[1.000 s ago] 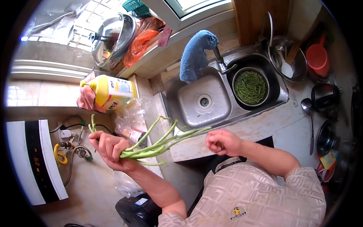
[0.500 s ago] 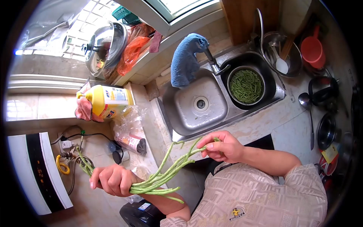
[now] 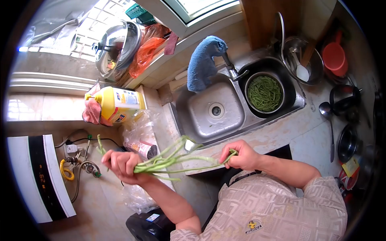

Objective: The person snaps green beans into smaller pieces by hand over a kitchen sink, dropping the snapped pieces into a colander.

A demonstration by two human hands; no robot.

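Note:
A bunch of long green beans (image 3: 159, 164) is gripped in my left hand (image 3: 125, 168), its fingers wrapped round the stems. Most of the beans fan out to the right; a few ends poke up on the left. My right hand (image 3: 243, 156) is closed on the tip of one long bean (image 3: 201, 168), which stretches across from the bunch. Cut green beans (image 3: 264, 94) fill a round metal pot (image 3: 284, 95) in the right sink basin.
The left sink basin (image 3: 201, 124) lies beyond my hands, with a blue towel (image 3: 203, 62) over the tap (image 3: 232, 72). To the left are a yellow detergent bottle (image 3: 110, 104) and a plastic bag (image 3: 140, 124). A metal ladle (image 3: 329, 124) lies on the counter at right.
My left hand has moved up and slightly right with the bunch. The bean at my right hand now stretches nearly straight from the bunch.

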